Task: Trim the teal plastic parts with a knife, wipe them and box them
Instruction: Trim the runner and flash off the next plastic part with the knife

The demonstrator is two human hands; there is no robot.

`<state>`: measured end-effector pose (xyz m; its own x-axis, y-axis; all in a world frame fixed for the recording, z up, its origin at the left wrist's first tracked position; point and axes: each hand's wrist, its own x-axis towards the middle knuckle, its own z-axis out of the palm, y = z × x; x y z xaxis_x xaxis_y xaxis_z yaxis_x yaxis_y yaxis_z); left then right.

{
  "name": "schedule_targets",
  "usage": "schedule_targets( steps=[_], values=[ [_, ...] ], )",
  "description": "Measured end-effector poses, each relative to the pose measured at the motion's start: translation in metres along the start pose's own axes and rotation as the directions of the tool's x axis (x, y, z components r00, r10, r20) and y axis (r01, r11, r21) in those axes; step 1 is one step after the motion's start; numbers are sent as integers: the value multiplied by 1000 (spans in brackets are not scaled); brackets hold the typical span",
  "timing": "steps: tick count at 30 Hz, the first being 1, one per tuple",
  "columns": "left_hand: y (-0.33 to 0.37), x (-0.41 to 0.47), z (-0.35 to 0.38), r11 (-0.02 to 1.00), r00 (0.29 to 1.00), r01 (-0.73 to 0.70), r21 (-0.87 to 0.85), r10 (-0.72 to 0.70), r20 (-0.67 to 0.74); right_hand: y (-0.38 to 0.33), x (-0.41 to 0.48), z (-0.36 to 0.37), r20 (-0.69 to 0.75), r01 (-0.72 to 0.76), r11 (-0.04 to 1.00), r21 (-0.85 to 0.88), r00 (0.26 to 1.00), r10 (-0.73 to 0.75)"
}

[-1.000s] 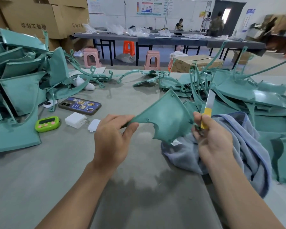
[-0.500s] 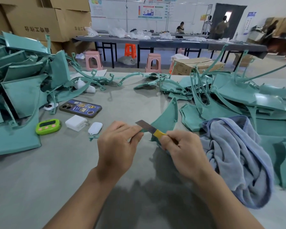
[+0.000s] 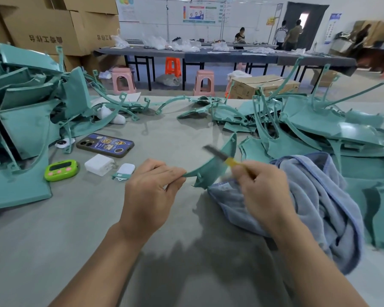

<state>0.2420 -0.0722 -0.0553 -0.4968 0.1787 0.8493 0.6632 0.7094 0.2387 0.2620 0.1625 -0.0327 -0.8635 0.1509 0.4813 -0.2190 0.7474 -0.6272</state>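
Pinching the thin tip of the teal part (image 3: 213, 168) between thumb and forefinger, the left hand (image 3: 150, 196) hovers left of the towel (image 3: 315, 196). The part sits at the towel's left edge; the knife (image 3: 222, 155), blade blurred, crosses it, its yellow handle gripped by the right hand (image 3: 264, 191) in curled fingers.

Phone in a blue case (image 3: 105, 145), green timer (image 3: 61, 170), white charger (image 3: 99, 164), pink stool (image 3: 122, 80), orange stool (image 3: 173, 66)
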Motion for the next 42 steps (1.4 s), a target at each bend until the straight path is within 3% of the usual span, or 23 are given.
schedule_targets(
  steps=[2, 4, 7, 9, 11, 13, 14, 16, 18, 20, 22, 24, 27, 29, 31, 33, 35, 37, 39, 42],
  values=[
    [1, 0, -1, 1000, 1000, -1, 6, 1, -4, 5, 8, -6, -205, -162, 984, -73, 968, 144],
    [0, 0, -1, 1000, 1000, 2, -1, -2, 1, 10, 8, -11, -294, -146, 989, 0, 945, 140],
    [-2, 0, 1, 1000, 1000, 5, -17, -5, 6, 2, -3, -5, -27, 56, 991, 122, 998, -53],
    [-3, -1, 2, 1000, 1000, -1, -15, 1, 4, 2, -5, 1, 98, 70, 994, 82, 992, -78],
    [-4, -2, 2, 1000, 1000, -1, -7, 1, -4, 6, 4, 1, -27, -72, 997, 11, 997, 73],
    [-5, -2, 2, 1000, 1000, 5, -13, -5, -8, 15, 8, -7, -230, -223, 974, -48, 951, 207],
    [-5, -2, 2, 1000, 1000, 7, -15, -7, -17, 19, 7, -9, -281, -244, 970, -13, 932, 231],
    [-5, -3, 4, 1000, 999, 26, -5, -26, -37, 20, 5, -7, -222, -233, 953, 192, 936, 274],
    [-3, -4, 6, 995, 994, 96, 4, -95, -55, 10, 3, -1, -16, -295, 812, 503, 937, 350],
    [1, -5, 7, 980, 979, 201, 7, -201, -38, 1, 2, 5, 290, -452, 517, 727, 885, 366],
    [9, -6, 8, 969, 970, 240, 52, -241, 17, -8, 0, 9, 528, -592, 237, 770, 800, 285],
    [20, -5, 7, 970, 967, 226, 90, -234, 97, -14, -4, 13, 594, -630, 158, 760, 772, 223],
    [38, -1, 6, 977, 946, 185, 106, -206, 250, -23, -4, 15, 519, -568, 200, 799, 818, 250],
    [55, -3, 8, 983, 881, 169, 77, -186, 434, -27, -4, 18, 478, -541, 227, 810, 833, 280],
    [71, -10, 14, 970, 790, 240, -29, -178, 586, -29, -7, 22, 477, -547, 229, 805, 826, 300],
    [77, -12, 18, 913, 745, 373, -167, -188, 640, -31, -7, 23, 464, -555, 232, 799, 814, 350],
    [73, -8, 19, 810, 769, 508, -292, -273, 578, -29, -2, 21, 439, -554, 214, 805, 798, 414],
    [59, -2, 18, 760, 820, 563, -325, -463, 337, -24, 5, 18, 436, -553, 163, 817, 778, 453],
    [40, 4, 11, 773, 812, 577, -262, -577, 84, -16, 9, 13, 423, -535, 169, 828, 793, 438],
    [13, 10, -1, 716, 759, 643, -272, -643, 103, -6, 9, -1, 484, -524, 335, 783, 852, 201]
  ],
)
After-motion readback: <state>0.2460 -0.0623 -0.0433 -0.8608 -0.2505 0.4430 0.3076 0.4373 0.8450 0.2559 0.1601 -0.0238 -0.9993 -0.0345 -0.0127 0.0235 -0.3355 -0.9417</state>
